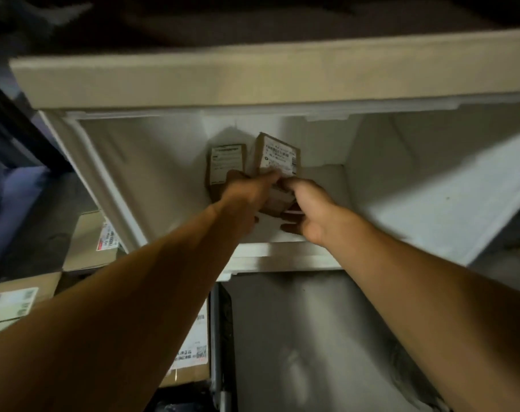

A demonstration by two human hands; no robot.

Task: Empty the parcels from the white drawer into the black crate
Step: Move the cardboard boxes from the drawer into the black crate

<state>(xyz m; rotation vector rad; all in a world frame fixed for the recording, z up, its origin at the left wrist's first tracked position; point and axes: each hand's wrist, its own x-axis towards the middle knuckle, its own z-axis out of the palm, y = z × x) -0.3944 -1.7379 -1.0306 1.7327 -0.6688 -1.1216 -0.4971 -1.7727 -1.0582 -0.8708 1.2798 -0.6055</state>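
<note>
Both arms reach into the white drawer (431, 179), pulled out w/ its pale front rim nearest the person. Two small brown cardboard parcels sit on the drawer floor, toward the back-left part of it, close together.

The right parcel (278, 156) is tilted, its white shipping label facing up. The left hand (246, 191) lies across its near-left edge, fingers curled onto the label side, gripping it. The right hand (307, 209) is at the same parcel's near-right side, thumb and fingers curled round its lower end, so both hands hold this one box. Blur makes exact finger positions hard to read.

The left parcel (226, 166) lies just beside it, also label up, its near end hidden behind the left hand; can't tell if the hand touches it.

Left of the drawer and lower down are more cardboard boxes (86, 242) w/ printed labels, stacked close; another labelled box (193, 349) shows below the drawer's front-left corner, under the left forearm. A dark upright bar (221, 337) stands right next to that box, and grey floor (312, 337) spreads below the drawer front.
</note>
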